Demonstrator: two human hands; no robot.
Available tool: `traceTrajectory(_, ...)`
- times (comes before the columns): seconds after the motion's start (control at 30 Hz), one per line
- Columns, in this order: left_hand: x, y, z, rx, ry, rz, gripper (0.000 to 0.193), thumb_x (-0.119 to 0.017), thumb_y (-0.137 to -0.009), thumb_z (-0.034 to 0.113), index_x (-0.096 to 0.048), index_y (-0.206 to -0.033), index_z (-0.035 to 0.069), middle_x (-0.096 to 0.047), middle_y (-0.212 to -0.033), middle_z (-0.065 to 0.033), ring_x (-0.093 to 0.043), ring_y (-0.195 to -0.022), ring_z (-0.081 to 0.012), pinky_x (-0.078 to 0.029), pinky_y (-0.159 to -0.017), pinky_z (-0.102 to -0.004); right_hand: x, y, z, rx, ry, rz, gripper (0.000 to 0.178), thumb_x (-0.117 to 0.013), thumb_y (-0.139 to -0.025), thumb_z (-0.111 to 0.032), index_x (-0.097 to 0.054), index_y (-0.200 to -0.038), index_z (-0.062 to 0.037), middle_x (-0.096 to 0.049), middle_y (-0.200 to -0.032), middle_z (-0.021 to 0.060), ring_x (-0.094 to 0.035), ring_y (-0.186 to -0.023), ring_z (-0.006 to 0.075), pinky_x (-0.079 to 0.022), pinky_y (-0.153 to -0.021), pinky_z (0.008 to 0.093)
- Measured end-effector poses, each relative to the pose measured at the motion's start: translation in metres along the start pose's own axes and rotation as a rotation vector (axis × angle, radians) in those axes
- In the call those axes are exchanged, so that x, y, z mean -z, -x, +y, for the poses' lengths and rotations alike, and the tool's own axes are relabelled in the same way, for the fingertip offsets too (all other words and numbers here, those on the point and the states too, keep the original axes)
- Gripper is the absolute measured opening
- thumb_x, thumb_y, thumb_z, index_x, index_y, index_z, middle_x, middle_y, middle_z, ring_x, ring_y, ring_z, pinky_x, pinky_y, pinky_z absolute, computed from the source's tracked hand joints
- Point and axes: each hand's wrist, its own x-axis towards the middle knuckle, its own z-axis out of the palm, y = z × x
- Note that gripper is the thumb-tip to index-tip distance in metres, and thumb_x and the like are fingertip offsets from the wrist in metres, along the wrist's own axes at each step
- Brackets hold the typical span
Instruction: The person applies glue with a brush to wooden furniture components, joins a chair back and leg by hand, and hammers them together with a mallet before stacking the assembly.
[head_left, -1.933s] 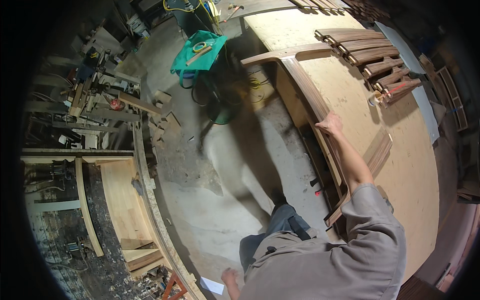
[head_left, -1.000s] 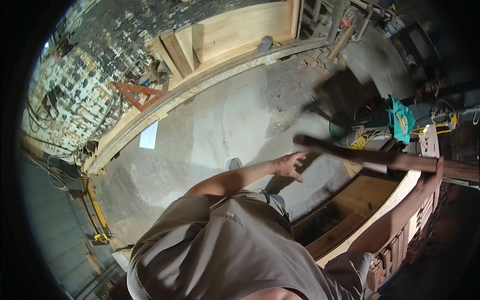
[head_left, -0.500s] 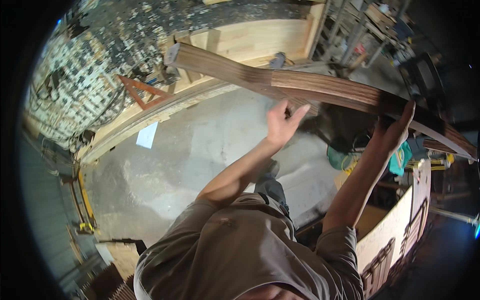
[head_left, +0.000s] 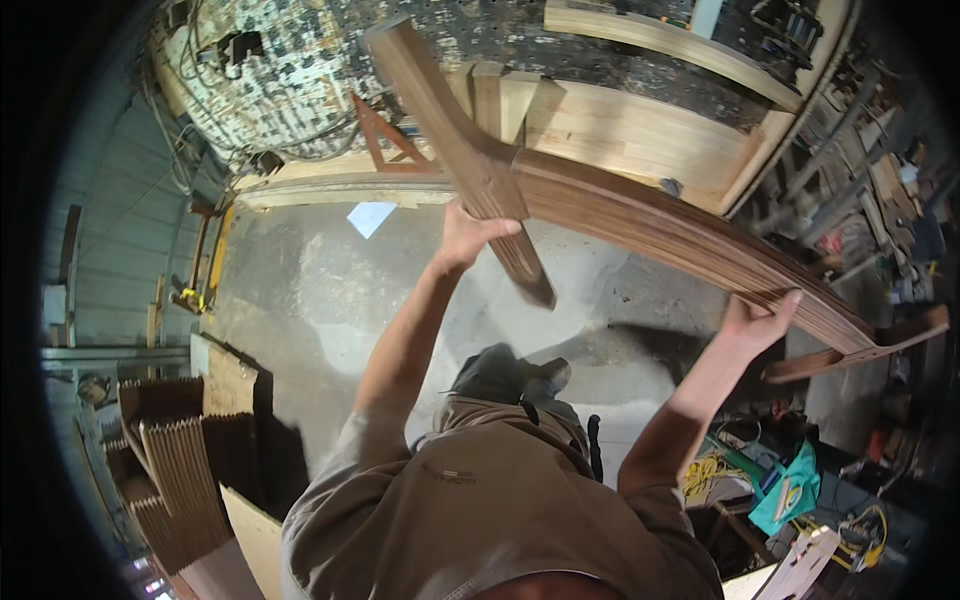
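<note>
A dark brown wooden furniture frame (head_left: 640, 205) is held up in front of me, above the floor. It has a long grooved rail with a crosswise leg at each end. My left hand (head_left: 470, 238) grips the left leg (head_left: 490, 185) just below its joint with the rail, thumb across the wood. My right hand (head_left: 758, 322) is closed on the lower edge of the rail toward its right end, beside the smaller-looking right leg (head_left: 850, 355). The far sides of both grips are hidden by the wood.
Beyond the frame stands a paint-spotted workbench (head_left: 300, 60) with an orange-brown triangle square (head_left: 385, 140) and pale boards (head_left: 640, 130). White paper (head_left: 370, 218) lies on the concrete floor. Stacked brown slats (head_left: 190, 480) are at left, cluttered shelving (head_left: 880, 190) at right, a teal bag (head_left: 788, 490) lower right.
My view has turned right. The frame has rotated, so its left leg now shows fully. My left hand, apart from the wood before, now grips that leg; my right hand stays on the rail.
</note>
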Motion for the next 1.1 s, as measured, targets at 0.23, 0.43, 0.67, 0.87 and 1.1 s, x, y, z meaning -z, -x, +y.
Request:
traceTrajectory(0.23, 0.022, -0.076, -0.049, 0.513, -0.061, 0.051, 0.055, -0.078, -0.073, 0.033, -0.062, -0.107, -0.008, -0.066, -0.097, -0.0110, -0.062, -0.084, -0.0154, -0.049, -0.076, -0.0281, 0.121, -0.112, 0.099, -0.248, -0.119, 0.059, 0.035, -0.067, -0.077, -0.013, -0.057, -0.110, -0.0024, -0.062, -0.109, 0.0104, -0.058, -0.105, 0.0268, -0.046, -0.091, 0.0437)
traceTrajectory(0.43, 0.036, -0.116, -0.129, 0.729, 0.126, -0.079, 0.050, -0.070, -0.082, 0.034, -0.062, -0.109, -0.007, -0.066, -0.099, -0.0127, -0.064, -0.082, -0.0186, -0.053, -0.071, -0.0307, 0.151, -0.149, 0.132, -0.247, 0.007, 0.138, 0.042, -0.062, -0.077, -0.004, -0.054, -0.118, 0.0006, -0.060, -0.116, 0.0126, -0.057, -0.109, 0.0281, -0.045, -0.095, 0.0429)
traceTrajectory(0.67, 0.020, -0.175, -0.204, 1.081, 0.526, -0.015, 0.045, -0.058, -0.090, 0.027, -0.053, -0.120, -0.006, -0.065, -0.099, -0.0184, -0.065, -0.088, -0.0291, -0.053, -0.079, -0.0373, 0.137, -0.234, 0.165, -0.297, 0.244, 0.237, 0.040, -0.058, -0.082, -0.012, -0.050, -0.119, 0.0003, -0.054, -0.119, 0.0136, -0.049, -0.115, 0.0323, -0.039, -0.099, 0.0501)
traceTrajectory(0.87, 0.008, -0.217, -0.210, 1.034, 0.888, -0.029, 0.049, -0.046, -0.086, 0.025, -0.045, -0.125, -0.006, -0.059, -0.109, -0.0241, -0.062, -0.094, -0.0333, -0.053, -0.082, -0.0398, 0.129, -0.296, 0.215, -0.365, 0.433, 0.403, 0.035, -0.059, -0.086, -0.015, -0.051, -0.118, -0.0026, -0.054, -0.116, 0.0134, -0.055, -0.107, 0.0314, -0.049, -0.087, 0.0516)
traceTrajectory(1.1, 0.012, -0.283, -0.254, 0.880, 1.024, 0.075, 0.045, -0.049, -0.089, 0.032, -0.052, -0.116, -0.003, -0.063, -0.097, -0.0194, -0.064, -0.080, -0.0313, -0.056, -0.065, -0.0380, 0.167, -0.375, 0.276, -0.651, 0.427, 0.189, 0.035, -0.065, -0.087, -0.024, -0.054, -0.117, -0.0103, -0.060, -0.112, 0.0082, -0.057, -0.107, 0.0293, -0.048, -0.090, 0.0522)
